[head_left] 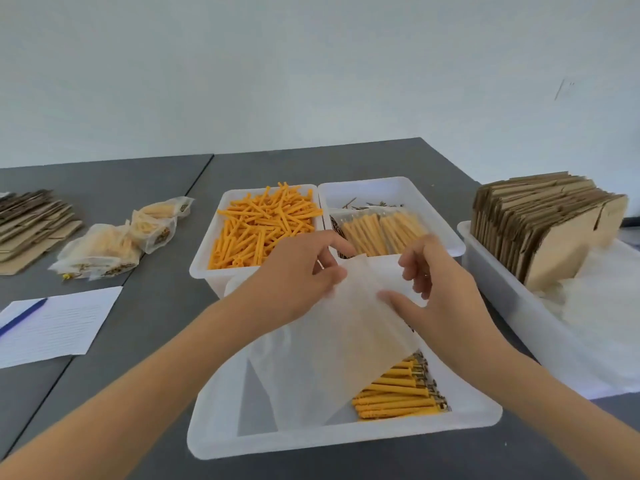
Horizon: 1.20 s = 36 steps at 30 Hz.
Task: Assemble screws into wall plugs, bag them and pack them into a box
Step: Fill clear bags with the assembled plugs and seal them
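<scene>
A translucent white bag (pixel 332 344) hangs over the near white tray (pixel 346 441). My left hand (pixel 298 275) pinches the bag's top left edge. My right hand (pixel 436 289) grips its top right edge, thumb on the front. Under the bag lie orange wall plugs with screws (pixel 398 393) in that tray. Behind stand a tray of loose orange plugs (pixel 263 223) and a tray of screws (pixel 374 204) with filled bags (pixel 381 233) lying in it.
Filled bags (pixel 117 240) lie in a heap at the left beside flat cardboard (pixel 31 223). A lined sheet with a blue pen (pixel 52 323) lies near left. A white bin at the right (pixel 491 271) holds folded cardboard boxes (pixel 547 223) and spare bags.
</scene>
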Tool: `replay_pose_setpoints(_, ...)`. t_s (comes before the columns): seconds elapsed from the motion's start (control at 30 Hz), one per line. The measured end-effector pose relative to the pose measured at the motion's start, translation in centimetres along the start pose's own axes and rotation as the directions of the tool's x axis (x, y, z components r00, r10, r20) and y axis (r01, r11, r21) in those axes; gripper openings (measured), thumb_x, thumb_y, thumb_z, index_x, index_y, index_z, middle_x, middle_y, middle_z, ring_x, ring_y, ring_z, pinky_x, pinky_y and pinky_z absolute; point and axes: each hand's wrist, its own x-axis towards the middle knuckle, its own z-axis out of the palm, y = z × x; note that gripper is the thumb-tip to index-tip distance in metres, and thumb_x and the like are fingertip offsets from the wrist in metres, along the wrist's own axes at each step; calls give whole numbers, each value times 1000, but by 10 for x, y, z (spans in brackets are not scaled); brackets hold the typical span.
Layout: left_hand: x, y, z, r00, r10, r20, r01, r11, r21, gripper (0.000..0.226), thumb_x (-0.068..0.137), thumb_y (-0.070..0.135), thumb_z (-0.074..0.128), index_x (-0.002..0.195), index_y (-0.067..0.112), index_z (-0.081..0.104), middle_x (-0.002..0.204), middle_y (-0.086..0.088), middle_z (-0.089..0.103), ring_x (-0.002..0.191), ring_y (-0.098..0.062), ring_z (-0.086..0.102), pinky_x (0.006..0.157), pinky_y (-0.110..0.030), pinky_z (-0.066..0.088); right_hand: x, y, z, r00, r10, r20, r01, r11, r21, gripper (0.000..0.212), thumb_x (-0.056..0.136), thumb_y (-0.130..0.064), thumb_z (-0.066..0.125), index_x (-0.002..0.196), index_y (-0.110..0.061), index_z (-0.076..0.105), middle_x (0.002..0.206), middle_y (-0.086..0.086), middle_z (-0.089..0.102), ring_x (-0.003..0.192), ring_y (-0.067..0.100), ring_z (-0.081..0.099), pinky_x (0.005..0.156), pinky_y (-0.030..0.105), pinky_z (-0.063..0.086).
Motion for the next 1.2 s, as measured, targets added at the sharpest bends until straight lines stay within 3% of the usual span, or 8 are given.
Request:
replay_pose_setpoints(0.07, 5, -12, 3, 999, -33, 22, 33, 999, -13, 23, 94, 16, 63, 112, 30, 63, 77, 7, 66, 64, -3, 63, 53, -8, 40, 5, 3, 11, 997, -59, 52, 52, 990, 135, 8, 88, -35, 64, 83, -31, 58, 75, -8, 61, 67, 9, 56, 61, 19, 48)
replay_pose_setpoints(0.17, 13, -24, 7, 999, -38, 33, 38, 999, -8, 26, 93, 16, 64, 115, 28, 61, 77, 8, 67, 65, -3, 64, 54, -9, 41, 13, 4, 25, 947, 123, 296, -239, 887, 396, 54, 89, -57, 43, 80, -10, 69, 72, 8, 68, 66, 21, 64, 62, 27, 54)
replay_pose_setpoints(0.33, 18, -28, 17, 999, -31, 37, 29, 999, 37, 29, 92, 20, 66, 117, 32, 58, 83, 12, 65, 76, 1, 59, 66, -8, 42, 22, 9, 41, 856, 191, 480, -333, 914, 231, 36, 94, -37, 59, 83, -4, 70, 77, 6, 74, 76, 25, 71, 80, 40, 60)
replay_pose_setpoints(0.5, 2, -31, 31, 963, -37, 267, -78, 910, 407, 91, 77, 76, 43, 153, 37, 12, 152, 10, 30, 143, -12, 15, 118, -50, 15, 24, 16, 42, 701, 309, 643, -683, 552, 479, 19, 103, -14, 47, 107, -2, 61, 97, 18, 72, 82, 27, 74, 68, 33, 61)
replay_pose_setpoints(0.73, -15, -39, 73, 974, -75, 214, -97, 714, 694, 109, 81, 58, 60, 152, 16, -11, 141, 4, 29, 132, -18, 32, 113, -48, 18, 26, 26, 33, 451, 176, 875, -892, 111, 437, 35, 105, -23, 40, 134, -8, 52, 128, 23, 61, 114, 36, 63, 97, 43, 50)
replay_pose_setpoints(0.9, -13, -57, 76, 965, -149, 216, -46, 714, 699, 98, 78, 52, 60, 151, 16, 4, 138, 4, 35, 125, -19, 40, 106, -45, 24, 26, 39, 24, 767, 296, 569, -213, 954, -210, 16, 100, -22, 52, 107, -15, 65, 104, 1, 67, 97, 16, 65, 88, 28, 54)
replay_pose_setpoints(1.03, -15, -68, 79, 908, -257, 332, -4, 786, 618, 95, 78, 48, 65, 151, 24, 8, 139, 6, 37, 128, -18, 37, 108, -44, 22, 4, 44, 42, 666, 258, 700, 399, 670, -626, 35, 94, -34, 61, 123, -17, 51, 120, 1, 53, 112, 22, 53, 88, 33, 42)
replay_pose_setpoints(1.2, -13, -69, 82, 876, -271, 398, 42, 866, 498, 95, 77, 42, 69, 151, 27, 11, 140, 6, 38, 131, -18, 35, 107, -38, 25, 5, 51, 54, 674, 186, 715, 563, 498, -660, 36, 91, -18, 63, 123, -14, 48, 120, 3, 58, 107, 24, 60, 82, 32, 40)
